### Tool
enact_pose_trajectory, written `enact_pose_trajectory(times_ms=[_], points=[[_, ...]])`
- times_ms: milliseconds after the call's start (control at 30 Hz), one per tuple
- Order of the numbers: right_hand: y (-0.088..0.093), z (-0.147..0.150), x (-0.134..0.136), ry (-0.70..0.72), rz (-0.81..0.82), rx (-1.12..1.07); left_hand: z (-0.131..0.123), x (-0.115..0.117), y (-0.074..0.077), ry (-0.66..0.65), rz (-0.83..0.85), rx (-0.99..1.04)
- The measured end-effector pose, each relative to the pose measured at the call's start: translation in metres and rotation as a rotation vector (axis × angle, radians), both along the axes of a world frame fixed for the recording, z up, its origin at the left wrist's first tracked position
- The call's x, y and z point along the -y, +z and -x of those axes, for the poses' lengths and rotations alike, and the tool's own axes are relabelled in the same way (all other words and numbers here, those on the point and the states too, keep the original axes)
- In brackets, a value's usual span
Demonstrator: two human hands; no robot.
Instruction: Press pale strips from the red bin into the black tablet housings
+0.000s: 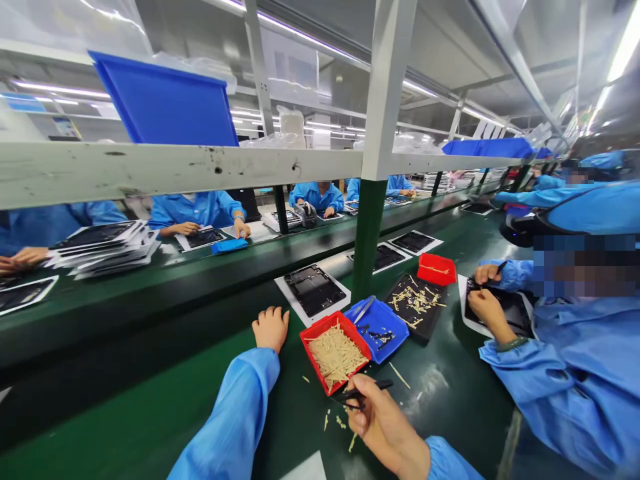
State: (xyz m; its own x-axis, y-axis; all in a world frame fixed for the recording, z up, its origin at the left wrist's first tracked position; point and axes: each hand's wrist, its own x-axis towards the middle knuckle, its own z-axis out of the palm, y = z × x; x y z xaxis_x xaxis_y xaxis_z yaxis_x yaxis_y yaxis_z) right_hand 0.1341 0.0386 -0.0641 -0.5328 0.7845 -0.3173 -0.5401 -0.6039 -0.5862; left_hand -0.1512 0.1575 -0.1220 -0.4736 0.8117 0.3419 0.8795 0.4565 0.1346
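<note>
My right hand [383,420] pinches a pair of black tweezers [374,387], their tips by the near edge of a red bin [311,363]. Short cream strips [336,353] fill this bin. My left hand [271,329] rests on the green bench left of the bin, fingers slightly bent and apart, holding nothing visible. Just beyond it, a black panel [314,290] lies on a white sheet. A blue tray [393,320] touches the red bin's right side and contains small black pieces [380,335] and silver tweezers [365,310].
Loose strips [340,421] lie near my right hand. A black tray [433,317] with scattered strips and a smaller red bin [437,269] stand farther right. At right, a co-worker's hands [487,303] handle another panel. A green-and-white post [370,227] rises behind the bins.
</note>
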Motion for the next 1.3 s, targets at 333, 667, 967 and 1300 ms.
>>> enact_pose_trajectory(times_ms=[333, 667, 967, 1300], points=[[-0.012, -0.001, -0.029, -0.143, -0.051, -0.051, -0.003, 0.006, 0.012, 0.063, 0.045, -0.007], [-0.006, -0.002, -0.043, -0.189, -0.101, -0.073, 0.037, 0.073, 0.02, -0.186, 0.229, 0.073], [-0.018, -0.004, -0.048, -0.186, -0.098, -0.114, 0.025, 0.132, -0.001, -0.195, 0.294, -0.039], [-0.017, -0.013, -0.051, -0.222, -0.144, -0.152, 0.026, 0.129, 0.001, -0.213, 0.338, -0.071]])
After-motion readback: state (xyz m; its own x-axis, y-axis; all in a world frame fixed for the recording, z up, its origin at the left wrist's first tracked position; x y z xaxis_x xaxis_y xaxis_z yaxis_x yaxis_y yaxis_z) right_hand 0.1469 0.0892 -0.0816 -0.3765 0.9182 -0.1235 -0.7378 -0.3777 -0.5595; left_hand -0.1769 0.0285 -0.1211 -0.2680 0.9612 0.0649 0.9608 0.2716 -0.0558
